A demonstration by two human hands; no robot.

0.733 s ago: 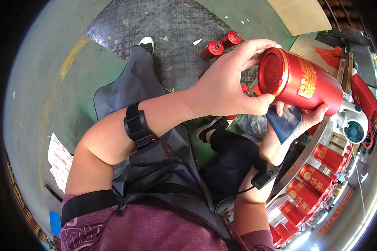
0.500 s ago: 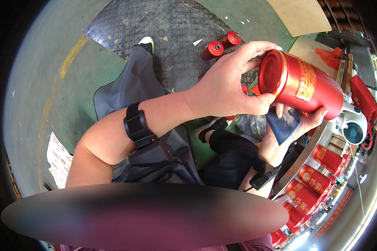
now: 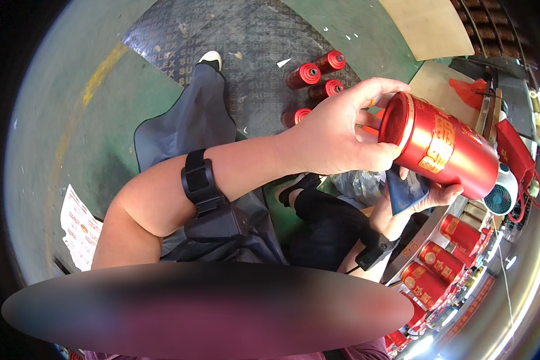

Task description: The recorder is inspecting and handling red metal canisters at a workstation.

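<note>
A shiny red canister with a gold band and raised gold pattern lies tilted in the air at the right, its round recessed end toward my left hand. The fingers and thumb of that hand are closed around the rim of this end. Below the canister, my right hand is closed on a blue cloth, its thumb against the canister's underside. Part of the cloth hangs free at the wrist side. Most of my right fingers are hidden behind the canister and cloth.
Several red cylinders with dark top fittings stand on the dark patterned mat. Along the right, a bench holds rows of red canisters, a small fan and a red bag. Clear plastic wrapping lies below my hands.
The canister has moved slightly down and to the right, and its gold pattern shows a little differently. Both hands have moved with it. More of the cylinders on the mat now show.
</note>
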